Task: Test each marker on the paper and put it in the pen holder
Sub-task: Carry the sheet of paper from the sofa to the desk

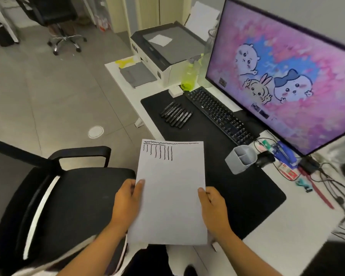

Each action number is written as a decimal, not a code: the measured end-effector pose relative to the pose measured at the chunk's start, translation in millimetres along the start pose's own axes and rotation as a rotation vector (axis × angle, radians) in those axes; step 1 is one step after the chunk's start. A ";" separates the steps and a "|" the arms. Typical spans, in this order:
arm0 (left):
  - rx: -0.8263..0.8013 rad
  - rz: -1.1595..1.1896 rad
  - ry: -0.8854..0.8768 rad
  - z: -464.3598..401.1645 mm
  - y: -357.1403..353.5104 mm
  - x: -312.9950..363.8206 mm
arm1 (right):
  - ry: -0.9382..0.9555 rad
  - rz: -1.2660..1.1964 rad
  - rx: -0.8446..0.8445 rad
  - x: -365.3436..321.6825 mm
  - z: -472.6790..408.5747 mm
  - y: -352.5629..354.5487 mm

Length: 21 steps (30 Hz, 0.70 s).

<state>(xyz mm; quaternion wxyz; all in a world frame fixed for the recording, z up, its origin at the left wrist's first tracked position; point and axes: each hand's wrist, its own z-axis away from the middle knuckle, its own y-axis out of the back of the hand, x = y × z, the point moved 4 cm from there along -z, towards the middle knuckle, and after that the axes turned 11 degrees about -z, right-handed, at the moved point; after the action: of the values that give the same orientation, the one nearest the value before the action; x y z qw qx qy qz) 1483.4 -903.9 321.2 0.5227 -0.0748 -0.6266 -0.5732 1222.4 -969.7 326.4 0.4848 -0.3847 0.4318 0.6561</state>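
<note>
I hold a white sheet of paper (pixel 170 196) in the air over the desk's front edge, my left hand (pixel 126 202) gripping its left side and my right hand (pixel 212 208) its right side. Black scribbled lines run along the top of the sheet. Several black markers (pixel 176 114) lie side by side on the black desk mat (pixel 247 192), far left of the keyboard. A grey pen holder (pixel 241 159) with divided compartments stands on the mat to the right of the paper, tilted in view, with nothing showing inside it.
A black keyboard (pixel 219 114) and a large monitor (pixel 283 76) fill the desk's right side. A printer (pixel 165 54) and a green spray bottle (pixel 188 78) stand at the back. Cables and small items (pixel 307 176) lie at the right. A black office chair (pixel 64 200) is at my left.
</note>
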 end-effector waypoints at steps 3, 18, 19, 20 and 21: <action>-0.082 0.008 -0.021 -43.3 -5.8 12.8 | -0.052 0.012 0.075 -5.2 -27.8 -5.1; -0.338 -0.135 -0.146 -184.0 -78.6 83.8 | -0.210 -0.159 0.288 -3.5 -129.0 10.2; -0.345 -0.148 -0.148 -190.5 -84.9 86.4 | -0.219 -0.175 0.293 -1.2 -135.4 12.2; -0.355 -0.167 -0.153 -196.8 -90.8 88.9 | -0.227 -0.191 0.301 0.9 -141.1 13.9; -0.366 -0.187 -0.158 -202.7 -96.3 91.0 | -0.232 -0.199 0.309 3.2 -146.4 15.2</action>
<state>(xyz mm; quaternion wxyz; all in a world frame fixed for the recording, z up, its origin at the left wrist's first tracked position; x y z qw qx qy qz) 1491.7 -1143.2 285.6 0.3940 -0.1548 -0.5552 -0.7159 1219.5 -1108.6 277.9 0.6468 -0.2683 0.4286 0.5709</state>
